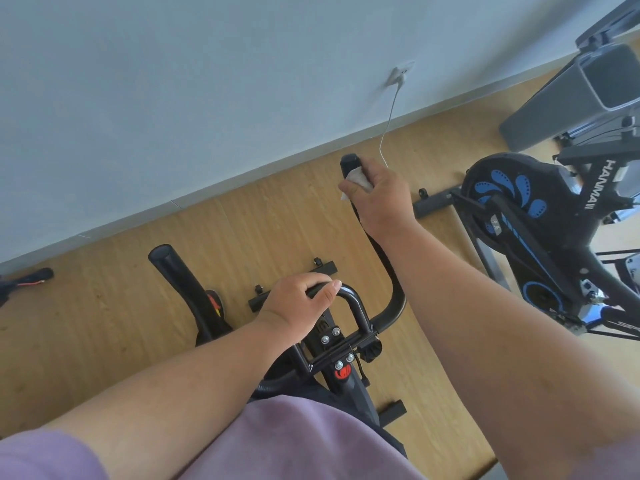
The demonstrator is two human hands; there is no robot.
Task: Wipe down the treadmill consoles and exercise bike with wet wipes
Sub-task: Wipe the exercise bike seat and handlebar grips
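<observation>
I stand over a black exercise bike (pixel 341 344) and look down on its handlebars. My right hand (pixel 379 199) grips the right handlebar arm (pixel 349 162) near its tip, with a white wet wipe (pixel 356 181) wrapped between palm and bar. My left hand (pixel 299 304) curls round the small centre loop bar (pixel 356 306) above the stem. The left handlebar arm (pixel 180 275) juts out bare toward the wall.
A second black and blue exercise bike (pixel 519 209) stands at the right, with a grey machine (pixel 568 98) beyond it. A white cable (pixel 389 123) hangs from a wall socket (pixel 401 74). Wooden floor runs under everything, up to the pale wall.
</observation>
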